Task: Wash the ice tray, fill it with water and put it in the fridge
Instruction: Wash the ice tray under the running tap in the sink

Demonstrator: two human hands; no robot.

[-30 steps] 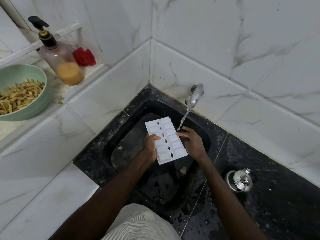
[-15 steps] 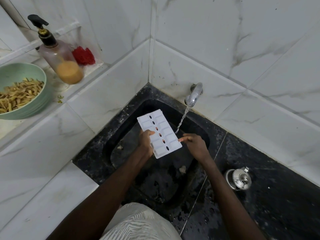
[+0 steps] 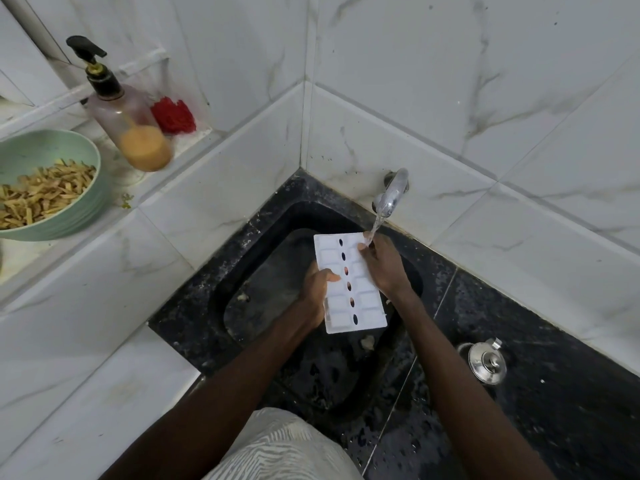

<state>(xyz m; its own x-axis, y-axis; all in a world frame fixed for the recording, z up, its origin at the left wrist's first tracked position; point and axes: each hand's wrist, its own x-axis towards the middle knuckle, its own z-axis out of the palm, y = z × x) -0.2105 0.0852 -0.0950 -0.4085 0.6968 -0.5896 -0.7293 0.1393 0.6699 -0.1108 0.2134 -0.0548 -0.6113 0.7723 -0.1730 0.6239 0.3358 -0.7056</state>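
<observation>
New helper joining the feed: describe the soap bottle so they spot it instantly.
Start at the black stone sink, then look up-left to the white marble ledge. The clear pump bottle stands between a green bowl of fried strips and a red scrubber; only it has a black pump and orange liquid.

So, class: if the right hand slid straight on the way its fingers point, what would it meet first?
Probably the water stream already at the right hand's fingertips, then the tap; depth is uncertain.

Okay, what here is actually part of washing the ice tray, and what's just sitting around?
In use: ice tray, running tap, sink, left hand, right hand.
Lying about: soap bottle, green bowl, red scrubber, steel lid.
</observation>
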